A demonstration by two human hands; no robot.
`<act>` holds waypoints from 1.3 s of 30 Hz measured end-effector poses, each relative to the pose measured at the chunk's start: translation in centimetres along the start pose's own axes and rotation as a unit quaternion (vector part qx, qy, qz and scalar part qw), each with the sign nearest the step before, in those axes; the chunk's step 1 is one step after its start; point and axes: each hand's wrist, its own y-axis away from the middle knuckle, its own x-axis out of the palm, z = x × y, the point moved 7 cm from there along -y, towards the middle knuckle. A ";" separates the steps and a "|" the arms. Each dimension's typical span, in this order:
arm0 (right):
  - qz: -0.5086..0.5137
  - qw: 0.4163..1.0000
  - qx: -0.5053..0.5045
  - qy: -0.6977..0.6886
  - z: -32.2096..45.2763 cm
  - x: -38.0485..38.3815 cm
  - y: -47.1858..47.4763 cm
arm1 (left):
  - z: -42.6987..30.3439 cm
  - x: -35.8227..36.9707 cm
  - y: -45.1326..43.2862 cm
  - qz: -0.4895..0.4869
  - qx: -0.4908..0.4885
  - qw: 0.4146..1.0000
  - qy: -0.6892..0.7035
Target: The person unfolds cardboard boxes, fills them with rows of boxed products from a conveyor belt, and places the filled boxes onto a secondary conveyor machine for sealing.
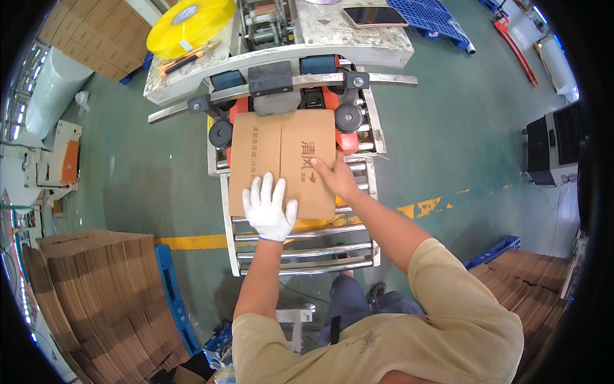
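Observation:
A closed cardboard box (pixel 283 153) with printed writing on top lies on the steel roller conveyor (pixel 307 254). Its far end sits between the black guide wheels of a carton sealing machine (pixel 271 81). My left hand (pixel 270 206), in a white knitted glove, rests flat on the near left part of the lid, fingers slightly apart. Bare, my right hand (pixel 339 177) grips the box's right edge, thumb on top and the other fingers down the side, partly hidden. The two top flaps meet along a centre seam.
On the machine's top lie a large yellow tape roll (pixel 187 24), orange-handled cutters (pixel 184 61) and a phone (pixel 374 17). Stacks of flattened cartons stand at left (pixel 110 283) and right (pixel 523 278). A blue pallet (pixel 431 19) is at the far right.

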 end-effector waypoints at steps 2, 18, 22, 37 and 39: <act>-0.012 0.999 -0.010 -0.028 0.2 -0.2 -1.8 | 0.4 1.2 -1.6 -0.006 0.015 1.000 -0.007; 0.187 0.856 0.204 0.436 -49.4 -26.6 31.0 | -13.6 9.8 15.9 0.262 -0.123 0.949 0.125; -0.022 0.890 0.451 0.059 -50.9 -30.9 37.1 | -20.0 5.5 37.3 0.476 -0.330 0.792 0.191; 0.263 0.948 0.179 0.032 -43.2 -24.8 34.7 | -40.0 -9.0 72.7 0.371 -0.687 0.595 0.189; 0.291 0.932 0.204 0.069 -45.7 -25.7 35.9 | -41.6 -9.2 73.1 0.403 -0.609 0.659 0.177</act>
